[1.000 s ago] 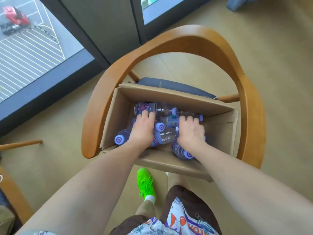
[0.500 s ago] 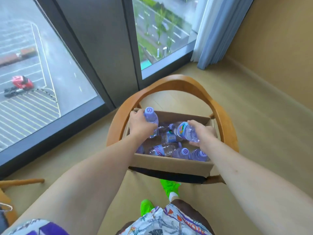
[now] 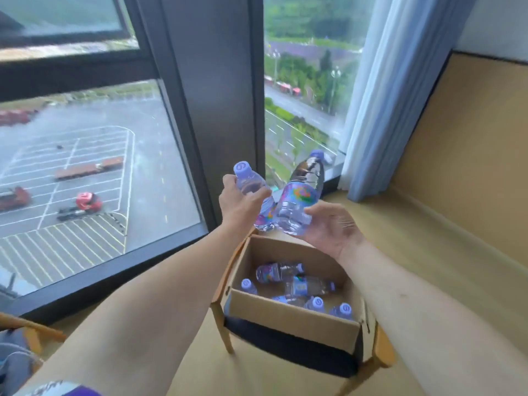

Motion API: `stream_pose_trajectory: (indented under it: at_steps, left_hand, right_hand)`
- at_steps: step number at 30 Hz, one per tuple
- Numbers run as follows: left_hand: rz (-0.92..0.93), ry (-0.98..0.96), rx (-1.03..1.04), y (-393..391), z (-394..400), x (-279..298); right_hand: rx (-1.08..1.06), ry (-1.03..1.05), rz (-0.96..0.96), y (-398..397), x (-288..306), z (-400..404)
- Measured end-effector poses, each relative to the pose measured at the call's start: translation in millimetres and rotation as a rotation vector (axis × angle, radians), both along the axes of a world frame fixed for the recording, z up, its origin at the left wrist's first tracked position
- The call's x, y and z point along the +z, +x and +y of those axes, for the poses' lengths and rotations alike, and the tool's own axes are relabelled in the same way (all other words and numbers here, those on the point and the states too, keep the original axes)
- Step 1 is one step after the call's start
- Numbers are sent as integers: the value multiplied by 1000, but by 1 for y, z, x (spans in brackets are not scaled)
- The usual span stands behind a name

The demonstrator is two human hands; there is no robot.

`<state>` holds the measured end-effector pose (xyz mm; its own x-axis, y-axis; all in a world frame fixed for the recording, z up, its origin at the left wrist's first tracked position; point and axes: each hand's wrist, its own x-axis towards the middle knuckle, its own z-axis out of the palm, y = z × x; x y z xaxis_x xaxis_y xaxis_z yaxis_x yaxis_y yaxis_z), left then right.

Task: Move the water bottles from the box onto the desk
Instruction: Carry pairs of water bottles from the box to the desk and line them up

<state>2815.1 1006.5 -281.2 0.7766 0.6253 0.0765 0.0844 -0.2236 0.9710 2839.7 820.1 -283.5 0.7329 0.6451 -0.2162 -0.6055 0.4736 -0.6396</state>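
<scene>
Water bottles of clear plastic with lilac caps (image 3: 297, 287) lay jumbled in the open brown cardboard box (image 3: 291, 314), several on their sides and a few showing only their caps over the box's near wall; how many lay underneath could not be told. The box sat on the dark cushioned seat of a curved wooden armchair (image 3: 383, 352), whose back was hidden behind the raised hands and whose legs were partly cut off by the forearms.

Half a second earlier both hands had been low over the box, just lifting a bottle each; now they were well above the box's far rim, and the view had tipped up to take in more window.

Above the box, the left hand (image 3: 243, 205) gripped a small clear bottle with a lilac cap (image 3: 251, 192), fingers and thumb curled round its upper body, its lower half partly hidden behind the other bottle. Just beside it, the right hand (image 3: 331, 230) held a second clear bottle with a colourful label (image 3: 300, 201), tilted with its cap away from the box; the palm faced the camera and the fingers cupped its base, their tips hidden behind it. The two bottles touched.

Beyond the box stood a dark-framed window (image 3: 211, 95) and a pale blue curtain (image 3: 380, 95).
</scene>
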Motion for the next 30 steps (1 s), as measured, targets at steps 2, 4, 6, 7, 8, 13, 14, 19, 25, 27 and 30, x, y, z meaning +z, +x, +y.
stream_pose_trajectory:
  at_steps: [2, 4, 6, 7, 8, 13, 14, 19, 25, 27, 30]
  left_hand:
    - [-20, -12, 48, -12, 2, 23]
    - [-70, -15, 97, -26, 4, 46]
    - [-107, -27, 171, -47, 7, 65]
    - [-120, -31, 213, -59, 10, 73]
    - [-131, -36, 257, -73, 12, 80]
    - [-209, -98, 517, -163, 30, 104]
    - [-226, -101, 563, -186, 36, 108]
    - [-231, -2, 818, -318, 77, 118]
    - [-107, 204, 1157, -508, 111, 121]
    - [-81, 212, 1247, -581, 116, 121]
    - [-28, 228, 1393, -697, 117, 121]
  right_hand:
    - [66, 14, -71, -2, 21, 7]
    - [89, -68, -139, -6, 39, 12]
    - [83, -176, -222, -11, 52, 19]
    - [100, -200, -276, -16, 57, 24]
    - [139, -201, -330, -23, 60, 29]
    - [292, -210, -496, -78, 69, 75]
    - [317, -221, -505, -94, 70, 87]
    - [520, -221, -605, -201, 82, 163]
    - [721, -115, -772, -376, 93, 249]
    - [793, -101, -812, -445, 95, 270]
    - [920, -53, -813, -552, 92, 292]
